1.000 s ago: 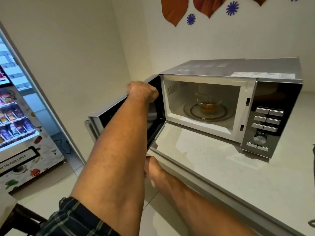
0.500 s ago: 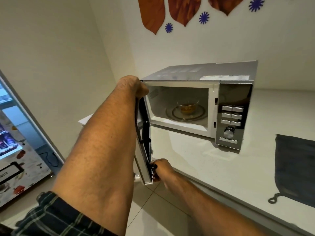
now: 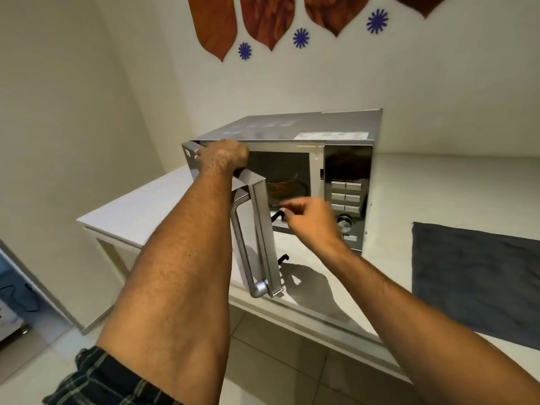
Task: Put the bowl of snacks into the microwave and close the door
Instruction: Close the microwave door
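Silver and mirror-fronted, the microwave [image 3: 292,133] is standing on the white desk [image 3: 152,211] near the wall corner, with its door [image 3: 263,229] swung to roughly half shut, free edge and handle [image 3: 244,247] pointing toward the camera. The left hand [image 3: 223,156] is curling over the door's top edge, fingers wrapped and gripping it. The right hand [image 3: 309,220] is hovering in the gap between door edge and control panel [image 3: 346,197], loosely half open, fingertips just beside the upper black latch hook [image 3: 277,214]; whether they are touching it is unclear. The bowl of snacks [image 3: 282,185] is sitting inside the cavity on the turntable. A dark grey cloth [image 3: 473,276] is lying well apart to the right, leaving bare desk in front. Compared with half a second ago, the door is standing further closed and the right hand is higher, away from the door's bottom corner.
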Motion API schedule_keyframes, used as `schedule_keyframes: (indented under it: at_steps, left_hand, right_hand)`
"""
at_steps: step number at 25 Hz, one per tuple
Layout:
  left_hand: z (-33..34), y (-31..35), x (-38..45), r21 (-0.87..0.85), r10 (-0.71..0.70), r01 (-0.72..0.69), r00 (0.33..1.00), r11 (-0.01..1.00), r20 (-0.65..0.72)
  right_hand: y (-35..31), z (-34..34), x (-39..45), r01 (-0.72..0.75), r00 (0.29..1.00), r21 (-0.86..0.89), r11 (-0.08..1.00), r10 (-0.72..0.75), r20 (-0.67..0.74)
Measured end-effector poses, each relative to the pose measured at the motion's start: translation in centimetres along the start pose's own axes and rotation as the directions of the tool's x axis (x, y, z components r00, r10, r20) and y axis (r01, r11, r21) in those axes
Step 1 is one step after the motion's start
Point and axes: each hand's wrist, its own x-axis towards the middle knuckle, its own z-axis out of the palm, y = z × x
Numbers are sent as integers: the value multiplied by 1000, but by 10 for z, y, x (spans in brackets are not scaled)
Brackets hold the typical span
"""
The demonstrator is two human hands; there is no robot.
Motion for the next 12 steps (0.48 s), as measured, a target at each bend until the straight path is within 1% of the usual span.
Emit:
schedule_keyframes:
  at_steps: [1, 2, 3, 4, 5, 6, 7, 9, 10, 12]
  left_hand:
    - [2, 2, 2, -73, -42, 39, 999, 997, -27]
    - [4, 3, 1, -140, -96, 89, 994, 986, -43]
    - [6, 5, 2, -222, -157, 145, 987, 964, -37]
    - [8, 8, 0, -333, -206, 185, 978, 925, -29]
    - [7, 12, -1, -478, -256, 215, 967, 852, -21]
    - [6, 15, -4, -616, -299, 225, 954, 755, -19]
    - [6, 16, -8, -726, -350, 217, 936, 653, -35]
    - [14, 15, -18, -868, -489, 179, 868, 462, -82]
    - [19, 15, -24, -903, -542, 137, 832, 406, -117]
    - [33, 15, -34, -924, -603, 44, 770, 379, -211]
  right_hand:
    - [-8, -8, 1, 118, 979, -95, 988, -132, -154]
    - [-16, -15, 3, 227, 928, -148, 962, -260, -267]
    - [-24, -23, 6, 339, 869, -164, 926, -375, -322]
    - [-32, -29, 9, 450, 814, -174, 876, -483, -324]
    - [-41, -35, 11, 543, 765, -200, 815, -579, -280]
    - [-48, -39, 13, 613, 729, -241, 752, -656, -195]
    - [-54, -42, 15, 662, 697, -305, 684, -712, -82]
    - [-63, -45, 18, 711, 644, -474, 519, -752, 142]
    - [-65, -46, 20, 710, 634, -539, 452, -744, 212]
    - [-65, -50, 26, 683, 649, -611, 400, -717, 256]
